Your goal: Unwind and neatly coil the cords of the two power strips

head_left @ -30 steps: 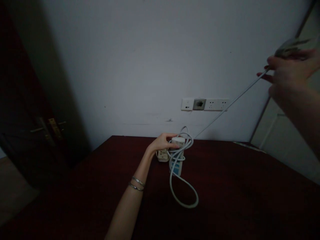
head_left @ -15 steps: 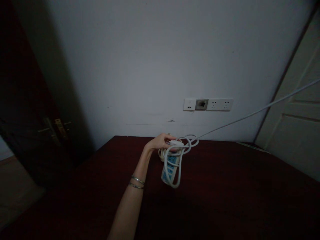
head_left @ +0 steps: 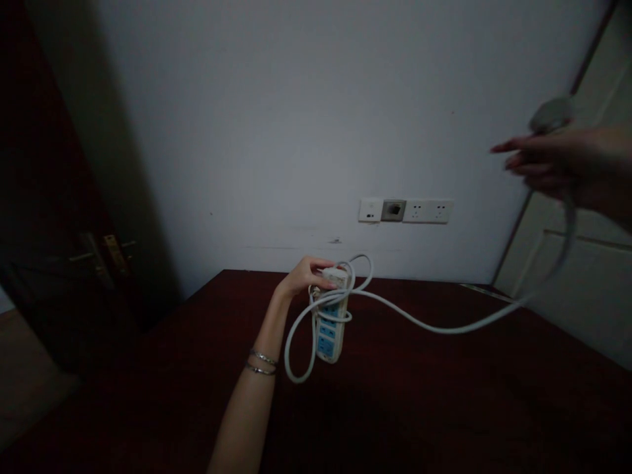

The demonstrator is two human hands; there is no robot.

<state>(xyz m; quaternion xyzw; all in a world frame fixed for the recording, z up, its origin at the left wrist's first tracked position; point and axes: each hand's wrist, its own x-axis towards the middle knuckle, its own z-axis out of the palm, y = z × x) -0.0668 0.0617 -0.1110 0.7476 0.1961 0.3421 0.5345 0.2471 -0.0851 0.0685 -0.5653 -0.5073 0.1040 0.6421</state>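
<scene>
My left hand (head_left: 302, 274) grips the top end of a white power strip (head_left: 330, 322) with blue socket faces, which hangs upright above the dark red table (head_left: 444, 395). A white cable (head_left: 429, 326) loops around the strip and sags across to my right hand (head_left: 557, 164), raised at the upper right. That hand holds the cable near its plug (head_left: 548, 115), with the fingers pointing left. Two bangles sit on my left wrist.
A row of wall sockets (head_left: 405, 210) is set in the pale wall behind the table. A dark door with a brass handle (head_left: 101, 253) stands at the left. A light panelled door (head_left: 582, 276) is at the right.
The cable was pulled taut toward the upper right; now it hangs slack in a sagging curve. My right hand has come back into view. The strip has lifted a little and a loop dangles beside it.
</scene>
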